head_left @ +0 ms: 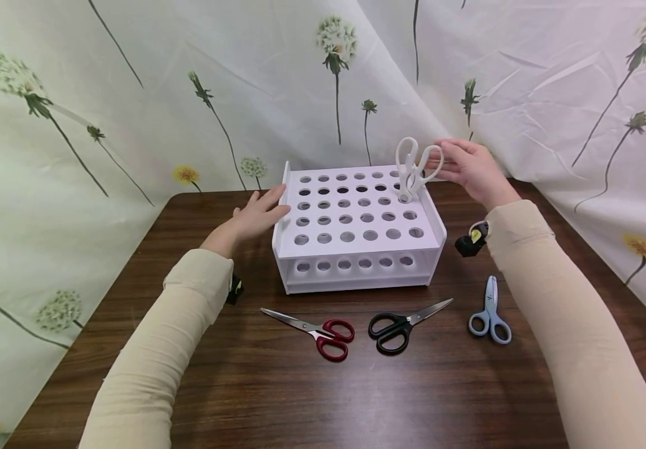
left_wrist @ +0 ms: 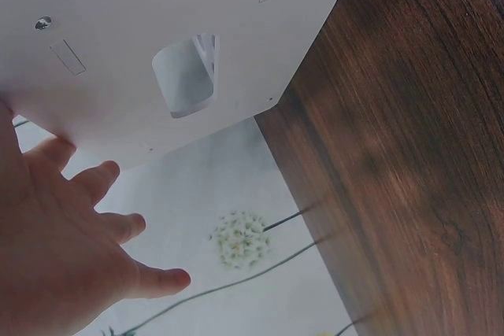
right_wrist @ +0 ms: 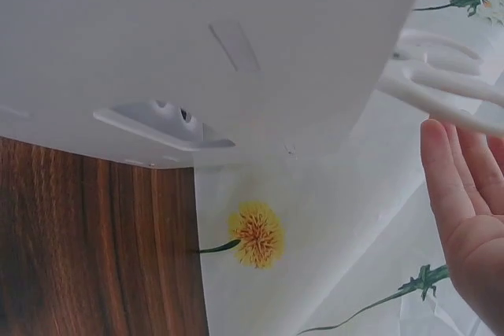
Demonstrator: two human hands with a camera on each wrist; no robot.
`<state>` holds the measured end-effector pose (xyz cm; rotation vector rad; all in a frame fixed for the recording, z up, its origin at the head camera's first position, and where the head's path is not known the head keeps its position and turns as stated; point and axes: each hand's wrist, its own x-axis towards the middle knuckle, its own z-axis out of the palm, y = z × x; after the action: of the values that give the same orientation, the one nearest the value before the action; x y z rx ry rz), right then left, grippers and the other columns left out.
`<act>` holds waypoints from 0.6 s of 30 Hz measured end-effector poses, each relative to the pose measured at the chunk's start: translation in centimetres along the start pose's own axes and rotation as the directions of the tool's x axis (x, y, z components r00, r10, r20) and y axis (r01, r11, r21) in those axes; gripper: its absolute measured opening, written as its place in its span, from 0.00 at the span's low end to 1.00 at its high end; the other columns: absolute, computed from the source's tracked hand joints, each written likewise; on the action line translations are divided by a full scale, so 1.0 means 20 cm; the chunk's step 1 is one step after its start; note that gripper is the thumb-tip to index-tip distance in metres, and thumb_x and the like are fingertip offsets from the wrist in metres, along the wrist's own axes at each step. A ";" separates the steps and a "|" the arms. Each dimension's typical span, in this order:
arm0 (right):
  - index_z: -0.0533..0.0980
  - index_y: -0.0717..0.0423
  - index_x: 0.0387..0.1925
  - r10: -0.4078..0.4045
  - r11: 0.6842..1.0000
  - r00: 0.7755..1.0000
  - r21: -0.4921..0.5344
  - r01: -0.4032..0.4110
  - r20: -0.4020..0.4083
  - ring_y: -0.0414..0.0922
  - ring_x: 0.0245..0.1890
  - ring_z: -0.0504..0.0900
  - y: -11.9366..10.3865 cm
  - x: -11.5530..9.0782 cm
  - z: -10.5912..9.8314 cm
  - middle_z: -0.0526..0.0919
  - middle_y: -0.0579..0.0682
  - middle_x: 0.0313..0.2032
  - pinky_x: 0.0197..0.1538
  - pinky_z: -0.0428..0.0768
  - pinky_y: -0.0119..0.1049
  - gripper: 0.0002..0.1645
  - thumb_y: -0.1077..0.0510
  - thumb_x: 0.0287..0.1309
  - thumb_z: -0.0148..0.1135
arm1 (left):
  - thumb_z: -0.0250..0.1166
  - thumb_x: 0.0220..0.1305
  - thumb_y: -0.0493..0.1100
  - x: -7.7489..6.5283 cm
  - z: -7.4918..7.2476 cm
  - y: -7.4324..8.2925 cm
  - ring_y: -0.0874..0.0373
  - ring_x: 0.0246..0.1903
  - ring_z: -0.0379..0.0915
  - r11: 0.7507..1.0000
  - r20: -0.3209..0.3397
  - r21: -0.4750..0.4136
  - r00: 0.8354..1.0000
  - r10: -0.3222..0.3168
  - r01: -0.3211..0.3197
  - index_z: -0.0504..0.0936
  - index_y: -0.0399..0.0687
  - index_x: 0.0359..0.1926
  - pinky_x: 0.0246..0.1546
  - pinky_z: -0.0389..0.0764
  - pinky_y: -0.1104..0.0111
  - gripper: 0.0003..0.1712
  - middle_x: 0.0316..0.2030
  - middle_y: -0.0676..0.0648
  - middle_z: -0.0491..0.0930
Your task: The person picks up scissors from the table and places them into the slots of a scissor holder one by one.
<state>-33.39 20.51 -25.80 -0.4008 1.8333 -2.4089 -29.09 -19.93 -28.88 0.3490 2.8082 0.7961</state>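
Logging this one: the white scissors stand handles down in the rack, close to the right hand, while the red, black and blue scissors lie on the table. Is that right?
Not quite: the head view shows the white scissors standing handles up in the rack, close to the right hand. The red scissors, black scissors and blue scissors do lie on the table.

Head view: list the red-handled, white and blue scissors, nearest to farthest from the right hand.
1. White scissors: beside the right hand, handles up at the right side of the rack.
2. Blue scissors: on the table, right of the rack, toward the camera.
3. Red-handled scissors: on the table, leftmost of the three.
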 end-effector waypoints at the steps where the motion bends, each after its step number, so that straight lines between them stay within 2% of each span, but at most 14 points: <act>1: 0.67 0.69 0.53 -0.004 1.000 1.000 0.008 0.004 0.005 0.47 0.39 0.82 0.00 0.00 -0.01 0.83 0.56 0.36 0.45 0.77 0.38 0.21 0.59 0.63 0.54 | 0.39 0.69 0.62 0.00 0.00 0.00 0.46 0.67 0.17 1.000 0.002 -0.002 1.000 0.000 0.000 0.38 0.61 0.73 0.56 0.24 0.39 0.37 0.71 0.52 0.36; 11: 0.70 0.65 0.47 -0.010 0.999 1.000 0.035 0.011 -0.008 0.47 0.39 0.81 0.00 -0.03 -0.08 0.82 0.56 0.37 0.44 0.78 0.39 0.14 0.60 0.63 0.54 | 0.39 0.69 0.62 0.00 0.00 0.00 0.45 0.67 0.18 1.000 -0.001 0.010 1.000 0.010 -0.010 0.39 0.59 0.73 0.56 0.24 0.38 0.38 0.71 0.51 0.37; 18: 0.69 0.63 0.47 0.023 0.999 0.999 0.038 -0.022 -0.025 0.47 0.39 0.82 -0.01 -0.05 -0.13 0.82 0.54 0.37 0.47 0.76 0.40 0.14 0.59 0.62 0.55 | 0.40 0.69 0.61 0.00 0.00 0.00 0.44 0.67 0.18 1.000 -0.004 0.009 1.000 0.015 -0.015 0.39 0.57 0.73 0.55 0.24 0.38 0.37 0.71 0.49 0.37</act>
<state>-33.16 23.29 -26.39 -0.3461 1.7902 -2.4406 -29.01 -19.95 -28.83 0.3712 2.8170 0.7885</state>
